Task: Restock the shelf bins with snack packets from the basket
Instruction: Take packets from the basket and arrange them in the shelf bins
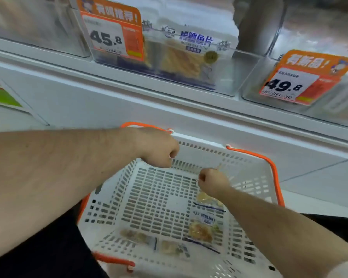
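The left hand is fisted over the far rim of the white perforated plastic basket. Inside that basket the right hand seems to pinch a clear snack packet, blurred; three more packets lie nearer its front wall.

The basket is white perforated plastic with a matt finish; its handles are smooth orange plastic. The snack packets in it are glossy film, partly transparent. The shelf bins are clear, glossy plastic with reflections on the walls. The price tags look like printed orange and white card with a slight sheen. The shelf front is smooth, white and matt.
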`<state>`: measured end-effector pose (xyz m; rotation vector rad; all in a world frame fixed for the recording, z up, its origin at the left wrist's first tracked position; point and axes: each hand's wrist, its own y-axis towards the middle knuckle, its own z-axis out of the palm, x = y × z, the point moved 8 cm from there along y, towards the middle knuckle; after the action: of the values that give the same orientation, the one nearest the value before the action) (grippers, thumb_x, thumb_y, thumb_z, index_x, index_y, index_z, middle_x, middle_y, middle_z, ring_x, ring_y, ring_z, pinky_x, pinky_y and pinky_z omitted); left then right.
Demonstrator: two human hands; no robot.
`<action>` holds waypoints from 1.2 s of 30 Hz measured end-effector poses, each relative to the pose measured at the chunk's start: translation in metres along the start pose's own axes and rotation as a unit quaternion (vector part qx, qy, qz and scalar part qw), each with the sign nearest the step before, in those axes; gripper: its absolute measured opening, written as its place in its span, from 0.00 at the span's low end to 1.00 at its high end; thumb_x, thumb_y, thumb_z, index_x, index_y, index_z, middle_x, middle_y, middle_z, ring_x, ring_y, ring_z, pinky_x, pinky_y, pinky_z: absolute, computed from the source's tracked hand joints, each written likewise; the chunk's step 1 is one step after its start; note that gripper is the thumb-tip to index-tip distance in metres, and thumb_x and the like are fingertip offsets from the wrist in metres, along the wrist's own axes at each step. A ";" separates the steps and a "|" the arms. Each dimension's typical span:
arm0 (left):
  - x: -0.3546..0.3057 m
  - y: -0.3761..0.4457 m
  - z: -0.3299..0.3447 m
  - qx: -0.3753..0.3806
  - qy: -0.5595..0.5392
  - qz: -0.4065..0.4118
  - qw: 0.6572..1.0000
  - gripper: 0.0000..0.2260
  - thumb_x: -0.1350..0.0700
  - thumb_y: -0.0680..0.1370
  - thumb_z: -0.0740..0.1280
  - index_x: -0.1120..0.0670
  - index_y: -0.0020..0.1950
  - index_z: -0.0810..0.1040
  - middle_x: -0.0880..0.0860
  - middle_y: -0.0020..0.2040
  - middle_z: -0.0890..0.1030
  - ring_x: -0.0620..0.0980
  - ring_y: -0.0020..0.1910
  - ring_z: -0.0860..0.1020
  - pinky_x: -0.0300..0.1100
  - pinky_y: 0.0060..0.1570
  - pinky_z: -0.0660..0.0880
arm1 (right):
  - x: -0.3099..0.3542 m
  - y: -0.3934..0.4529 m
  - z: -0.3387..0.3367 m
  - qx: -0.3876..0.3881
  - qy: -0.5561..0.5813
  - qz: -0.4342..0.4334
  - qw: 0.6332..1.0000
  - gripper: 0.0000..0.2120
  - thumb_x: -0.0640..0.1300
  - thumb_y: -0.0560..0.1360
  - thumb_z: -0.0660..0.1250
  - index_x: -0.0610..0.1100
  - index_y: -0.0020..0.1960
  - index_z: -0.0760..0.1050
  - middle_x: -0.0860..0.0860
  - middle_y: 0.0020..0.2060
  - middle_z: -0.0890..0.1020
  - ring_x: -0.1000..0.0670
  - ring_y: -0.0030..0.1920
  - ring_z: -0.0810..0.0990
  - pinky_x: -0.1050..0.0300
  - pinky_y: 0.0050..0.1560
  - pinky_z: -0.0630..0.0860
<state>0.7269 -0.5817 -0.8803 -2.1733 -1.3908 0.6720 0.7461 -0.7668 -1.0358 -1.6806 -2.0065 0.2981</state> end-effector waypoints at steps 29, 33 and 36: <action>0.003 0.020 0.026 0.099 -0.092 -0.038 0.990 0.16 0.49 0.81 0.62 0.48 0.69 0.73 0.45 0.65 0.76 0.47 0.60 0.75 0.45 0.62 0.73 | -0.041 0.022 0.086 0.095 -0.181 -0.006 0.979 0.23 0.45 0.70 0.69 0.47 0.61 0.63 0.49 0.55 0.78 0.45 0.59 0.77 0.47 0.64 0.64; 0.031 0.011 -0.013 0.007 -0.105 -0.076 0.991 0.15 0.48 0.80 0.64 0.49 0.66 0.76 0.47 0.62 0.79 0.48 0.57 0.77 0.48 0.61 0.74 | -0.012 0.024 0.042 0.083 -0.074 -0.035 0.993 0.15 0.39 0.76 0.63 0.47 0.61 0.67 0.48 0.53 0.80 0.45 0.51 0.78 0.54 0.55 0.68; 0.049 -0.002 -0.036 -0.053 -0.149 -0.097 0.983 0.16 0.48 0.78 0.67 0.48 0.65 0.76 0.47 0.59 0.79 0.47 0.55 0.78 0.49 0.60 0.75 | 0.021 0.019 0.005 0.073 -0.011 -0.069 0.995 0.15 0.40 0.76 0.64 0.48 0.60 0.68 0.47 0.52 0.79 0.47 0.46 0.75 0.56 0.46 0.70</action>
<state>0.7656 -0.5405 -0.8588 -2.0410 -1.8018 0.8934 0.7575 -0.7416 -1.0438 -1.4488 -2.0509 0.4055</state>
